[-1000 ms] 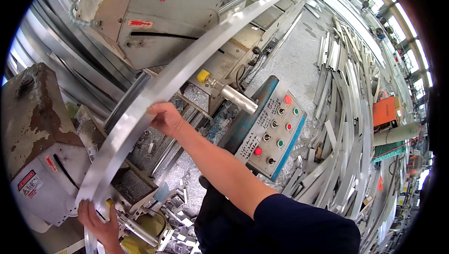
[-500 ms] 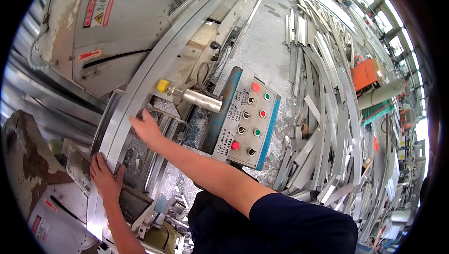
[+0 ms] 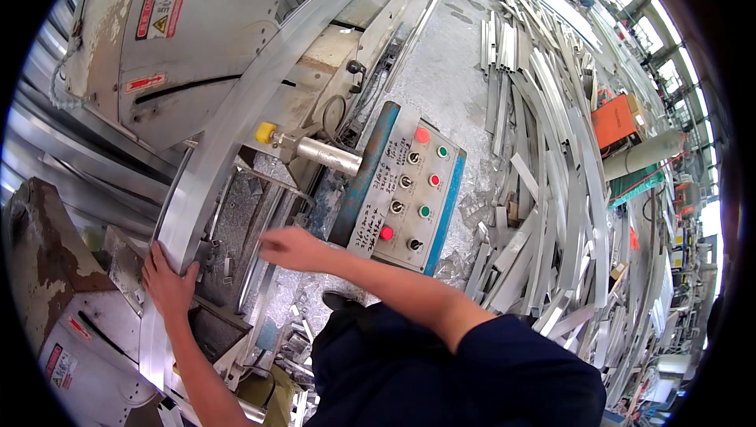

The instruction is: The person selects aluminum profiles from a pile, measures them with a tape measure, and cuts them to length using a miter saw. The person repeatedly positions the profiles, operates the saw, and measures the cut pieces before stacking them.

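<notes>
A long silvery aluminium profile (image 3: 228, 128) lies lengthwise across the cutting machine, from the lower left to the far top. My left hand (image 3: 169, 281) grips its near part, with the fingers over the left edge and the thumb along the right. My right hand (image 3: 295, 247) is off the profile, to its right, above the machine's front rail. Its fingers are curled in and nothing shows in them. A yellow-tipped metal clamp cylinder (image 3: 311, 147) points at the profile's right side. Just beyond my right hand stands a control panel (image 3: 413, 199) with coloured buttons and black knobs.
Two grey machine guards, one at upper left (image 3: 189, 49) and one at lower left (image 3: 94, 348), flank the profile. A big heap of metal offcuts (image 3: 543, 159) covers the floor at right, with an orange box (image 3: 618, 124) behind it. Small scraps lie in the machine bed (image 3: 244, 203).
My right hand has let go of the profile and moved right and toward me, its fingers curling. The profile shows a different face, its lengthwise line less plain. My left hand stays on it.
</notes>
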